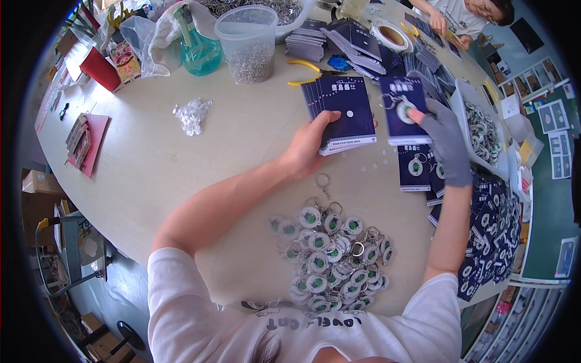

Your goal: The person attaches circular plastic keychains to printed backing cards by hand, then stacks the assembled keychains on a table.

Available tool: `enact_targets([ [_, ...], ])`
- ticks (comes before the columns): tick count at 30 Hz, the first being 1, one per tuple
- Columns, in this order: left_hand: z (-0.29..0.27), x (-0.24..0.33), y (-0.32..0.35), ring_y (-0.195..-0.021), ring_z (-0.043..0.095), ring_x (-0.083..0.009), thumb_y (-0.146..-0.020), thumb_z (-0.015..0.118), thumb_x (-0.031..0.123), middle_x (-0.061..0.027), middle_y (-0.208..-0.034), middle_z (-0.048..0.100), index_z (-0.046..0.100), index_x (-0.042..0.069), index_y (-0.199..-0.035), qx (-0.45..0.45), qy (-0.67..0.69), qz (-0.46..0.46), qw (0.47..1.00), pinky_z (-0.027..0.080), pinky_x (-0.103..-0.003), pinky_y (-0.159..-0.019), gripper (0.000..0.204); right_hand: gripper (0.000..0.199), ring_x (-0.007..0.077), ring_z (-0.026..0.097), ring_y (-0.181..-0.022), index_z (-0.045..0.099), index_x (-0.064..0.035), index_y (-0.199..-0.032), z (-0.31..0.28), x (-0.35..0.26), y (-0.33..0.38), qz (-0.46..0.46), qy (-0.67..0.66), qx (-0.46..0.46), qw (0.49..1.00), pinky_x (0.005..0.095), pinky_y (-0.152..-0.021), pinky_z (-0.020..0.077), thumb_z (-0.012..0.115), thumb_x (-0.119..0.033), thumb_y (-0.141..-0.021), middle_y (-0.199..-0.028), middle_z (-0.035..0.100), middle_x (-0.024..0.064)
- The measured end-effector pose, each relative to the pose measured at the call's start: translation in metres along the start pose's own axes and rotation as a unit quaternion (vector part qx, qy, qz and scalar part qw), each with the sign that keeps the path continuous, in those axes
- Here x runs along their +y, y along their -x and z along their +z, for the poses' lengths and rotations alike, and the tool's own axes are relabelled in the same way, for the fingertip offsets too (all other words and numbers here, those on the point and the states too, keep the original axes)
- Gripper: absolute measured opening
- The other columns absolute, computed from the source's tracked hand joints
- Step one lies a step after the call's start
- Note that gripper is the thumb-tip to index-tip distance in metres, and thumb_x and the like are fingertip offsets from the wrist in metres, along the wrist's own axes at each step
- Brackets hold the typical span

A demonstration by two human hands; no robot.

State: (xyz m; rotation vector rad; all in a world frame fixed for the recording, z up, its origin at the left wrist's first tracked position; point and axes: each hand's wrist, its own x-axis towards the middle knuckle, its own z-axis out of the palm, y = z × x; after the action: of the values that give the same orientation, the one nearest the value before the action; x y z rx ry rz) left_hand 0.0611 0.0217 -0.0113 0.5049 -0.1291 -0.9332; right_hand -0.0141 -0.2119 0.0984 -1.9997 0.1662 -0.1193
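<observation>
nearest to me lay a heap of round white keyrings with green centres and metal rings on the pale wooden table. past it, my bare left hand was closed around the near edge of a fanned stack of dark blue printed cards, thumb on top, fingers hidden beneath. just beside it, my right hand in a grey glove pinched one dark blue card with a keyring fitted to it, thumb pressing its face, held above finished cards spread to the right. farther off stood a clear plastic tub of small metal rings, yellow-handled pliers and a roll of tape.
</observation>
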Motion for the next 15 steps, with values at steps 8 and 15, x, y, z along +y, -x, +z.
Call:
enact_targets([
  [8,0.020,-0.005,0.009,-0.106,0.065,-0.0256,-0.095,0.059,0.020,-0.0130,-0.115,0.063,0.050,-0.002,-0.127,0.122,-0.093,0.023,0.988,0.055,-0.039,-0.091,0.040,0.024,0.0246,0.060,-0.075,0.055,-0.0035,-0.087,-0.051,0.021,0.054,-0.101,0.505,0.219,0.829,0.0395,-0.074,0.0483,0.073,-0.019,-0.085,-0.081,0.061,0.0081],
  [15,0.006,-0.008,0.000,-0.095,0.067,-0.0222,-0.092,0.065,0.024,-0.0103,-0.111,0.064,0.053,0.002,-0.121,0.185,-0.113,0.130,0.967,0.057,-0.036,-0.078,0.039,0.023,0.0203,0.066,-0.082,0.061,-0.0049,-0.105,0.040,-0.009,0.030,-0.116,0.278,-0.092,0.949,0.0314,-0.074,0.0505,0.068,-0.009,-0.084,-0.090,0.066,0.0101],
])
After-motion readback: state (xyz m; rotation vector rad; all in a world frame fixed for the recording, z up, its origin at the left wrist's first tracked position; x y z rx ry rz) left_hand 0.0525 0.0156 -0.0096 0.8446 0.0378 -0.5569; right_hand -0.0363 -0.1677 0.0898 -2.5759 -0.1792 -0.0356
